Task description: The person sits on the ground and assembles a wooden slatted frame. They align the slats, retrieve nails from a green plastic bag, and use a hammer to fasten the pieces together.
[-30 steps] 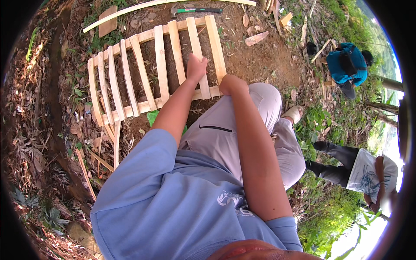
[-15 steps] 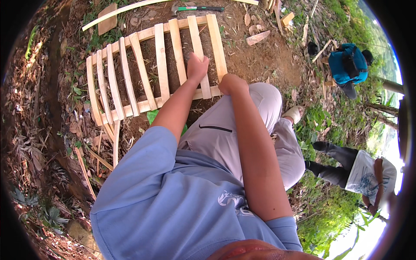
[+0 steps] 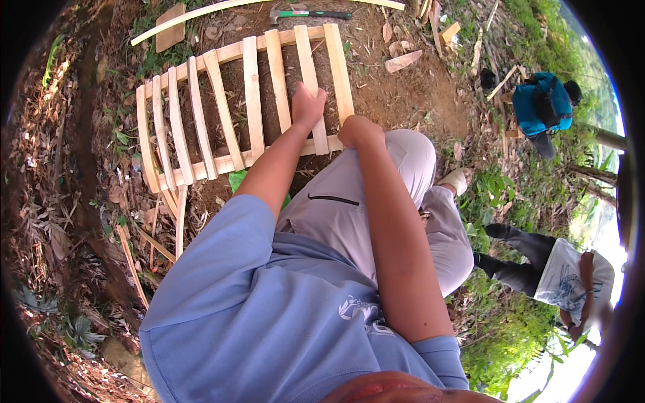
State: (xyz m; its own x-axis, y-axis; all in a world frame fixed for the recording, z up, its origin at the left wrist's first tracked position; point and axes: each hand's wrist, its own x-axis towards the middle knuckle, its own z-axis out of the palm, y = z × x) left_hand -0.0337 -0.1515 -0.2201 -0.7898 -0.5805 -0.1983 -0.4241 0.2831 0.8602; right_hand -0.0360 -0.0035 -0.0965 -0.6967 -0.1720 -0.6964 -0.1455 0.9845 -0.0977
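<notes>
A wooden slatted frame (image 3: 252, 94), with several pale slats laid across two long rails, rests on the ground in front of me. My left hand (image 3: 309, 106) is closed around the second slat from the right (image 3: 307, 57), near its middle. At the near right corner my right hand (image 3: 361, 131) is closed over the near end of the rightmost slat (image 3: 339, 70); its fingertips are partly hidden. Beyond the far rail lies a hammer (image 3: 310, 13) with a green and black handle.
A long thin strip of wood (image 3: 201, 15) and a flat board (image 3: 170, 28) lie past the frame. Wood scraps (image 3: 404, 61) are scattered at far right. One person in blue (image 3: 541, 102) crouches there; another in a white shirt (image 3: 571, 272) stands at right. Loose sticks (image 3: 132, 267) lie at left.
The whole view has shifted very slightly. Both hands keep the same hold on the slats, and the frame stays where it was.
</notes>
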